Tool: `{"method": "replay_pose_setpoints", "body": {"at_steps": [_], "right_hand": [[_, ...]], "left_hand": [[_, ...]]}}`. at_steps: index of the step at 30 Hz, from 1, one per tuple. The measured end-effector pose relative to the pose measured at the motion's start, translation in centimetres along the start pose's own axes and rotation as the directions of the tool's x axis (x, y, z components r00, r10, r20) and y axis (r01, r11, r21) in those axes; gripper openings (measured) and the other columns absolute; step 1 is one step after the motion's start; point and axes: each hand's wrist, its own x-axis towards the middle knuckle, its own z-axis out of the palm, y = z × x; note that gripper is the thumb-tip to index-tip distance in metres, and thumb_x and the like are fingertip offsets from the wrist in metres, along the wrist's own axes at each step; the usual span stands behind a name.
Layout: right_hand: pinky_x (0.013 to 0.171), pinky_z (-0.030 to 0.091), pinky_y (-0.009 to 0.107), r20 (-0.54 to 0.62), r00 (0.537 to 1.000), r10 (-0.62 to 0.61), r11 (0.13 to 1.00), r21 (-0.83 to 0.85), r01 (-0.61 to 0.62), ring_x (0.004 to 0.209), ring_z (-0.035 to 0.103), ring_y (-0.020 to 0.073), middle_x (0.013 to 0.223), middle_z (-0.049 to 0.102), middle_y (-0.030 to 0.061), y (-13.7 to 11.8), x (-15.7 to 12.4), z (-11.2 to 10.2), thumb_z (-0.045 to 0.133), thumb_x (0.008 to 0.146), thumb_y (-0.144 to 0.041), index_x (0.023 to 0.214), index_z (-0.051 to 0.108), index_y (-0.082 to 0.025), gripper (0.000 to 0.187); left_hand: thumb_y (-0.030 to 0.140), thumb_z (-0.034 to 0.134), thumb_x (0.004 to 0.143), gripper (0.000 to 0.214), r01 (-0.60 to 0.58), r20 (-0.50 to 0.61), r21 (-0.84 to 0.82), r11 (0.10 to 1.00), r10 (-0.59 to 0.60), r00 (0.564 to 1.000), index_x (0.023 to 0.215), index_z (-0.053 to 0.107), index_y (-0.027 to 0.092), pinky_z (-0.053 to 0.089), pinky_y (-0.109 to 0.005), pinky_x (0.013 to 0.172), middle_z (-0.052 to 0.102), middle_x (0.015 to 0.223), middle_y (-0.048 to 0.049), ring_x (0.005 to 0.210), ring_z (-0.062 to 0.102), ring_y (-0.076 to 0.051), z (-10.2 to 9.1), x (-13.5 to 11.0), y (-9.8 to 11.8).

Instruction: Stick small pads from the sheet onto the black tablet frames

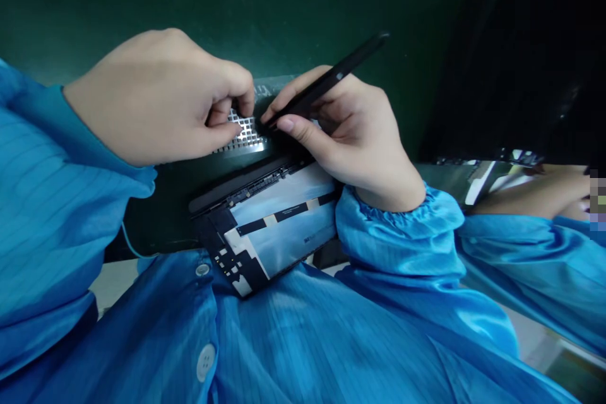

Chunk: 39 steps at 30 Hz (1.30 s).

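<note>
My left hand [163, 95] is curled, with thumb and fingertips pinched on a small silvery perforated metal piece [243, 132] at the far edge of a dark flat device. My right hand [348, 129] grips black tweezers [326, 82] like a pen. Their tip meets the metal piece right beside my left fingertips. The device [269, 221] lies tilted towards me, its inside exposed with a pale shiny panel, black tape strips and small white patches. Both my arms wear blue smock sleeves.
A dark green mat [265, 6] covers the bench behind the hands. At the right, another person's blue-sleeved arm and hand [544, 192] rest by a second shiny device [478, 177]. My blue smock with white buttons fills the foreground.
</note>
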Motion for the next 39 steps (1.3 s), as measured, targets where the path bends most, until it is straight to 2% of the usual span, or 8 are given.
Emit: {"method": "replay_pose_setpoints", "body": {"at_steps": [5,8,11,14,21,30,34,39], "right_hand": [[0.096,0.072,0.041,0.039,0.999,-0.025,0.997,-0.066,0.028,0.101,0.082,0.0239,0.107,0.084,0.0013,-0.1,0.3,-0.6,0.088,0.092,-0.06,0.103,0.077,-0.03,0.034],[0.086,0.07,0.037,-0.115,0.988,-0.1,0.992,0.068,0.108,0.091,0.08,0.0205,0.099,0.083,0.0015,-0.1,-1.3,0.0,0.084,0.1,-0.042,0.104,0.08,-0.03,0.014],[0.082,0.065,0.031,-0.502,0.859,-0.099,0.963,0.17,0.21,0.085,0.075,0.0159,0.093,0.078,0.0009,0.1,-4.5,1.6,0.079,0.104,-0.022,0.107,0.081,-0.028,0.007],[0.085,0.063,0.03,-0.681,0.728,-0.084,0.981,0.072,0.181,0.089,0.073,0.0143,0.097,0.073,-0.0006,0.6,-7.1,3.4,0.075,0.107,-0.022,0.11,0.077,-0.029,0.008],[0.078,0.067,0.036,-0.689,0.702,-0.18,0.983,-0.16,0.096,0.089,0.075,0.0182,0.1,0.067,0.0006,2.0,-7.3,4.5,0.071,0.109,-0.035,0.108,0.068,-0.031,0.006],[0.107,0.067,0.05,-0.485,0.868,-0.103,0.97,-0.243,-0.021,0.105,0.077,0.0249,0.106,0.073,0.0032,-1.4,-7.3,1.9,0.073,0.108,-0.035,0.112,0.074,-0.032,0.005],[0.105,0.069,0.046,-0.141,0.988,-0.064,0.988,-0.148,0.043,0.109,0.08,0.0253,0.112,0.081,0.0028,-2.6,-3.3,0.4,0.08,0.103,-0.045,0.107,0.076,-0.031,0.016],[0.102,0.07,0.043,0.019,1.0,-0.024,0.995,-0.091,0.026,0.105,0.082,0.0252,0.107,0.082,0.0027,-1.0,-0.1,0.0,0.088,0.093,-0.057,0.103,0.076,-0.028,0.034]], "left_hand": [[0.056,0.048,0.094,0.046,-0.03,-0.01,-0.03,0.999,0.03,1.0,0.107,0.08,0.026,0.059,-0.049,0.1,0.065,0.072,-0.0007,0.083,0.072,-0.025,-0.1,-0.2,-0.3],[0.059,0.039,0.094,0.056,-0.049,-0.042,-0.032,0.998,0.047,0.998,0.111,0.081,0.026,0.058,-0.047,0.097,0.068,0.075,-0.0015,0.077,0.068,-0.022,0.1,-0.2,-0.3],[0.065,0.03,0.094,0.067,-0.051,-0.053,-0.035,0.998,0.049,0.997,0.112,0.081,0.026,0.058,-0.045,0.095,0.067,0.074,-0.0005,0.074,0.065,-0.019,0.3,-0.2,-0.3],[0.069,0.024,0.095,0.075,-0.044,-0.039,-0.034,0.998,0.042,0.998,0.115,0.081,0.024,0.057,-0.046,0.098,0.067,0.076,0.0012,0.078,0.066,-0.017,0.3,-0.3,-0.2],[0.065,0.036,0.089,0.062,-0.01,-0.041,-0.048,0.999,0.008,0.999,0.111,0.081,0.029,0.054,-0.041,0.091,0.068,0.076,0.0023,0.074,0.062,-0.017,0.1,-0.3,-0.3],[0.073,0.025,0.089,0.077,-0.006,-0.035,-0.027,1.0,0.005,0.999,0.111,0.081,0.025,0.057,-0.046,0.097,0.064,0.074,0.0015,0.077,0.066,-0.018,0.3,-0.2,-0.5],[0.083,0.022,0.088,0.085,-0.019,-0.037,-0.052,0.998,0.017,0.999,0.107,0.08,0.025,0.056,-0.049,0.101,0.063,0.074,0.0002,0.084,0.07,-0.021,0.0,-0.1,-0.1],[0.078,0.02,0.093,0.083,-0.024,-0.011,-0.007,1.0,0.024,1.0,0.106,0.078,0.021,0.056,-0.045,0.102,0.062,0.074,-0.0004,0.086,0.069,-0.02,0.0,-0.2,-0.3]]}}
